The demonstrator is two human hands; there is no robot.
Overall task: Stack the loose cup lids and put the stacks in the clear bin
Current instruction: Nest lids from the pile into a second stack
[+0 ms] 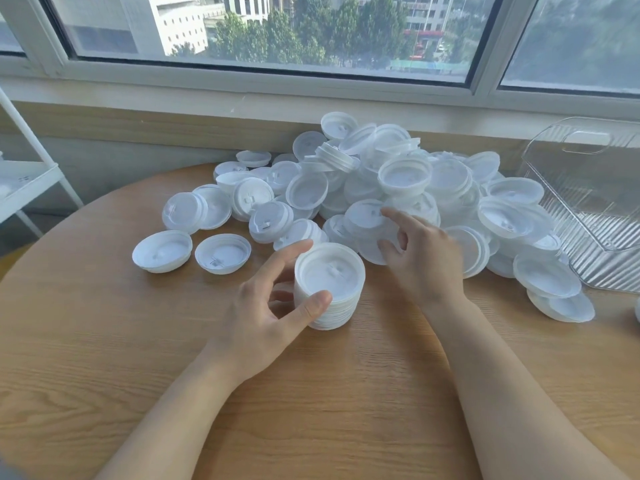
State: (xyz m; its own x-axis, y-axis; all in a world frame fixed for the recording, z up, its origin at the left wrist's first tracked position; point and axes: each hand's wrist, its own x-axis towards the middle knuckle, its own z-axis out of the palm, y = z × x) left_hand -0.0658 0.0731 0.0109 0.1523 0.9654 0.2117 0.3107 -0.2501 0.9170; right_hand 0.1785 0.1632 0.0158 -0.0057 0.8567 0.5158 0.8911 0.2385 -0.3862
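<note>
I am looking at an upper-floor room, perhaps an office or a shop's back room; I cannot tell which. A wide window (pixel 311 36) along the far wall looks down on treetops and multi-storey buildings, so the room sits well above the street. The round wood-grain surface (pixel 104 341) carries a bulk heap of white cup lids (pixel 398 188), and a white metal shelf rack (pixel 31 174) stands at the left.

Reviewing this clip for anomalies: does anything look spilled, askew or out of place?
The clear bin sits tilted at the table's right edge, apparently empty. Loose lids sprawl in an untidy heap against the wall. The stack held by the left hand stands upright.
</note>
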